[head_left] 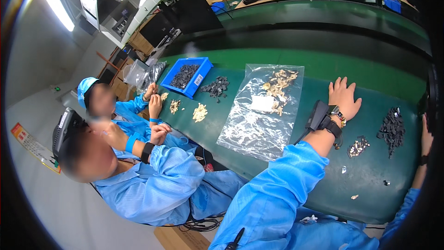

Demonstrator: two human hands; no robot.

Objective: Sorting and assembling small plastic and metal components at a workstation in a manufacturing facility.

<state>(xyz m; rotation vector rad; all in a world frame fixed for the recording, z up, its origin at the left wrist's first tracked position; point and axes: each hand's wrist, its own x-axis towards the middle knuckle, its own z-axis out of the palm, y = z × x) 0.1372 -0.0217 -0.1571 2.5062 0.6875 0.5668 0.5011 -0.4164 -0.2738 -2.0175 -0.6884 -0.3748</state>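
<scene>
My left hand (344, 99) lies palm down on the green tabletop (319, 190), fingers spread and nothing in them. A watch-like black device (319, 115) and bands are strapped round its wrist. Just left of it is a clear plastic bag (254, 127) with small beige pieces (283, 83) and a white label. To its right are a heap of small black parts (392, 132) and a smaller mixed pile of black and pale pieces (358, 146). At the far right rim only part of my right hand (426, 136) shows, beside the dark upright edge; its fingers are mostly hidden.
Two co-workers in blue sit along the left; one hand (159, 134) is over the table edge. A blue bin (186, 76) of black parts, a loose black pile (216, 88) and beige piles (200, 112) stand near them. A small metal part (386, 183) lies near the front edge.
</scene>
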